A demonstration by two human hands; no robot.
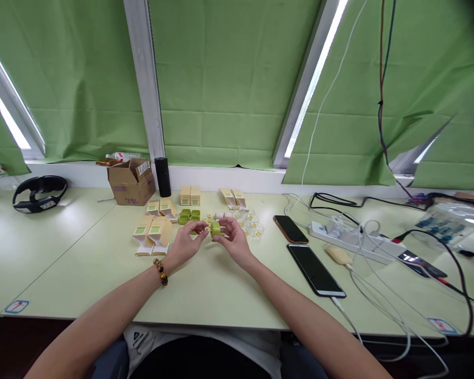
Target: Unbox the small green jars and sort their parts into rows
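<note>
My right hand (pixel 234 241) grips a small green plastic box (pixel 215 229) above the table. Close on its left, the thumb and fingers of my left hand (pixel 188 239) pinch together by a small pale piece at the box's side, too small to name. Just beyond my hands sit several green boxes of the same colour (pixel 185 216) and a few tiny yellowish pieces (pixel 207 217). Clear plastic cups with yellow bits inside (pixel 253 225) stand past my right hand. Left of my left hand are open cream cartons with green windows (pixel 158 234).
Closed cream cartons (pixel 190 195) stand farther back, near a cardboard box (pixel 132 181) and a black cylinder (pixel 163 177). On the right lie two phones (pixel 316 268), a white power strip (pixel 351 242) and tangled cables. Black headphones (pixel 39 193) rest at far left.
</note>
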